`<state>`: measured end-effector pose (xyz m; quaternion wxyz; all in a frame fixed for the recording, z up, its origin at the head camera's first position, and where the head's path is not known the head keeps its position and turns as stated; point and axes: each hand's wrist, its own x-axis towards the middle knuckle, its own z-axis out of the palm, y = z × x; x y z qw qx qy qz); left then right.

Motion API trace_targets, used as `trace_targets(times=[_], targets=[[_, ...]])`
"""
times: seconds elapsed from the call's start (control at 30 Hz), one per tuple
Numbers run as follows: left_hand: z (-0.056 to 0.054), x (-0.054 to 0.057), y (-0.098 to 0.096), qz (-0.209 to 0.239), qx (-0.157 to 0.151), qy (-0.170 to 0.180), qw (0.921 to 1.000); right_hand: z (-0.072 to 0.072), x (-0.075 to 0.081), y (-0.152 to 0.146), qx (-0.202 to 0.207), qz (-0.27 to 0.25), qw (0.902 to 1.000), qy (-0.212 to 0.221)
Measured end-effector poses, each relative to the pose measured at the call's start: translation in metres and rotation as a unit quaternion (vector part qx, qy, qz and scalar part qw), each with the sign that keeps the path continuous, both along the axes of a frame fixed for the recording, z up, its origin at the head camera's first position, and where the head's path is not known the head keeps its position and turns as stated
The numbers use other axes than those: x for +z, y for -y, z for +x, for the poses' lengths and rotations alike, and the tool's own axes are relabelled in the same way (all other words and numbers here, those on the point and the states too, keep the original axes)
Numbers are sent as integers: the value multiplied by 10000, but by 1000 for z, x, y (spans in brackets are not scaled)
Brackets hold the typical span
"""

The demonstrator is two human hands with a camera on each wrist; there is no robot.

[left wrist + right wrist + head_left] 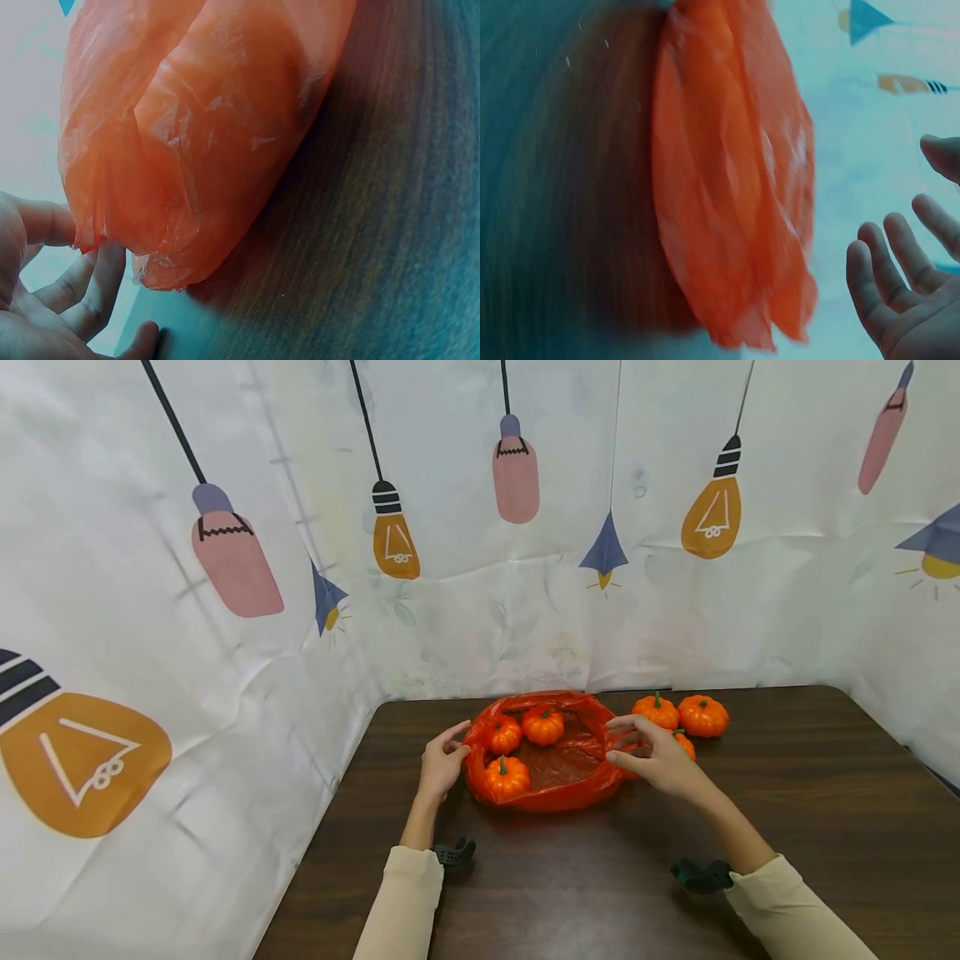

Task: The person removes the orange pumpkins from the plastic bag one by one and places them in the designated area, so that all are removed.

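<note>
A red plastic bag (pixel 555 800) lies spread wide on the table, its mouth facing up. Inside it sit three small orange pumpkins: one at the front left (pixel 507 778), one at the left (pixel 503 735) and one toward the back (pixel 543 725). My left hand (pixel 441 766) pinches the left edge of the bag between thumb and finger, seen closer in the left wrist view (pixel 64 300). By the bag's right rim is my right hand (pixel 658 758); in the right wrist view this hand (pixel 915 292) has its fingers spread, apart from the plastic.
Three more orange pumpkins sit right of the bag: one at the back (pixel 656 712), one farther right (pixel 703 717), and one (pixel 685 745) partly hidden by my right hand. The dark wooden table (pixel 555 893) meets a white patterned curtain (pixel 465 635) behind and at the sides.
</note>
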<state>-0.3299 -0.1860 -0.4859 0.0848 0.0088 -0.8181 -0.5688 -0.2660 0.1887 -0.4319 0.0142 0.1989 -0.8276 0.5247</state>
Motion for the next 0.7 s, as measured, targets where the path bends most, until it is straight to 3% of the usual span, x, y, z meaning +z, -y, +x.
trace_targets(times=[0.7], targets=[[-2,0,-2,-40,47,53,10000,-37,-14,91,823,199,9946,599]])
